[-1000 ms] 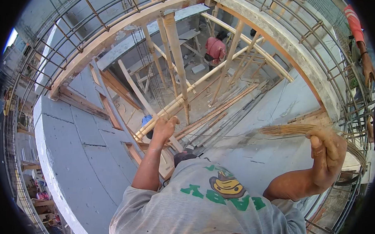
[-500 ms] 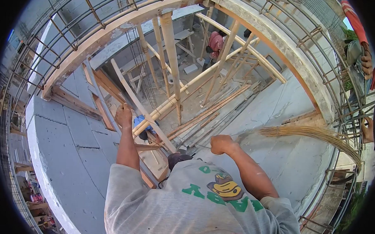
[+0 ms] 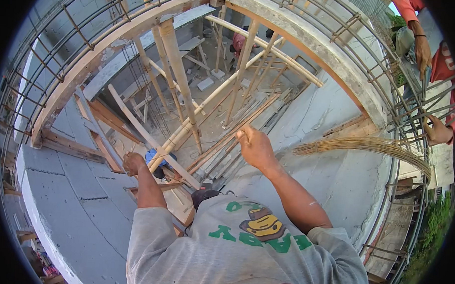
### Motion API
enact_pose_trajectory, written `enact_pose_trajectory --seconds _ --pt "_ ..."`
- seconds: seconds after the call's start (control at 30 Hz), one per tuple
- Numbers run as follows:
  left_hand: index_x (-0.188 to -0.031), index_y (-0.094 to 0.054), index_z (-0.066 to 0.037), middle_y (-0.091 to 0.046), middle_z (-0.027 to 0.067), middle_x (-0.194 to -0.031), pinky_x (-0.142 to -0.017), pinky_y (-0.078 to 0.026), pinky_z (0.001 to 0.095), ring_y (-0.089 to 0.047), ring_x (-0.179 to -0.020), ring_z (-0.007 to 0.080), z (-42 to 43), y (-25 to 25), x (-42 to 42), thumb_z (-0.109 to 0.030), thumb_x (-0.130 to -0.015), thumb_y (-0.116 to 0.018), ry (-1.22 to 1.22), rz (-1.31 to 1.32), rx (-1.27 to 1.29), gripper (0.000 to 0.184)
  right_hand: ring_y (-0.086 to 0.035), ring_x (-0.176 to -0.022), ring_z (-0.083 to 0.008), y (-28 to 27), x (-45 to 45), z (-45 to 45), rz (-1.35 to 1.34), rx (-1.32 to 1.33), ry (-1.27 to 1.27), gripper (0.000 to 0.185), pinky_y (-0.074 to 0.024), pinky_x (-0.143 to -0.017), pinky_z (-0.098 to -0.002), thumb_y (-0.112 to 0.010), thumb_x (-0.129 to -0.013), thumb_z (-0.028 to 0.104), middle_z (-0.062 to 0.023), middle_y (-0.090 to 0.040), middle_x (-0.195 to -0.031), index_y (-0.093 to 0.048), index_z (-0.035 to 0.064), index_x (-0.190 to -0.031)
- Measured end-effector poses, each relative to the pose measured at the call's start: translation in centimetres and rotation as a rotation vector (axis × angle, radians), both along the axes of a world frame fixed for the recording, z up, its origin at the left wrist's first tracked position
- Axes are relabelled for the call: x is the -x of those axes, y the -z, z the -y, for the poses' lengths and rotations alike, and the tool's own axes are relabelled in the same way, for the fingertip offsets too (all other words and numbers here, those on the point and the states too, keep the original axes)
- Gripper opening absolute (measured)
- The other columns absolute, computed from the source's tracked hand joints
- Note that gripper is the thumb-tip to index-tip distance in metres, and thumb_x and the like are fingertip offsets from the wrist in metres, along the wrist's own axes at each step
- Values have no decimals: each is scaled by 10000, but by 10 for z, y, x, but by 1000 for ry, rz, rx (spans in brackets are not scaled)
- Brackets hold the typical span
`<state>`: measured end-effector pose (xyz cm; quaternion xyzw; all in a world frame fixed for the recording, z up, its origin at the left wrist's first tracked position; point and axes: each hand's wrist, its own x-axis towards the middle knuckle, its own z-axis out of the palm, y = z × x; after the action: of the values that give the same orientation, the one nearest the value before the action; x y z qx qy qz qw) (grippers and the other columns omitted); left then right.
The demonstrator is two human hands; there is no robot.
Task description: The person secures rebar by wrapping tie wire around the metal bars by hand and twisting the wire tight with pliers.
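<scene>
while the left hand [image 3: 134,164] and right hand [image 3: 256,147] both have fingers curled in, i can't tell what they pinch. the wire bundle [image 3: 357,146] reaches over the grey wall [image 3: 331,190], maybe for easy grabbing.

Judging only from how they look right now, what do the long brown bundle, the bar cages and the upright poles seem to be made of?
Long brown bundle: probably thin metal wire, dull and rusty-looking; many fine strands splay at one end.
Bar cages: likely steel, dark and matt; slim rods crossed by ties.
Upright poles: bamboo or wood, pale tan; round, slightly uneven.
</scene>
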<state>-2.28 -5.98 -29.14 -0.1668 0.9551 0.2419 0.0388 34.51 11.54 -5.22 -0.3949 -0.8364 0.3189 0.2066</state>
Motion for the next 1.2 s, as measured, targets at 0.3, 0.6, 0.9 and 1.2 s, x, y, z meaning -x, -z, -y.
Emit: enact_pose_trajectory --seconds 0.3,0.6,0.9,1.2 --pt "-1169 -567 -3 -633 233 -1100 -859 -492 466 -627 -993 387 41 79 13 -140 -829 -496 84 -23 -236 373 -657 -666 -248 65 -39 -5 1017 520 -739 170 -503 -562 -395 -618 -773 133 -127 -663 -733 -692 -1 -847" --pt "-668 -625 12 -642 105 -718 -450 -452 246 -579 -549 163 13 86 58 -51 -799 -546 -258 179 -946 166 -545 -558 -145 21 -27 -33 -257 907 -194 265 -448 -581 -304 -497 -940 197 -51 -584 -643 -608 -35 -877" --pt "-726 -524 -156 -403 -18 -570 -379 -264 245 -325 -427 105 2 76 73 -118 -848 -351 -347 295 -1384 216 -624 -819 -348 117 -65 8 791 286 -699 210 -481 -725 -435 -520 -793 120 -148 -681 -884 -681 82 -923" --pt "-845 -543 -116 -420 -28 -600 -366 -258 243 -372 -432 93 3 63 97 -115 -879 -463 -456 127 -1673 87 -519 -576 -103 -4 -27 -5 -56 1046 -462 233 -432 -546 -255 -540 -938 238 3 -541 -598 -640 41 -864"
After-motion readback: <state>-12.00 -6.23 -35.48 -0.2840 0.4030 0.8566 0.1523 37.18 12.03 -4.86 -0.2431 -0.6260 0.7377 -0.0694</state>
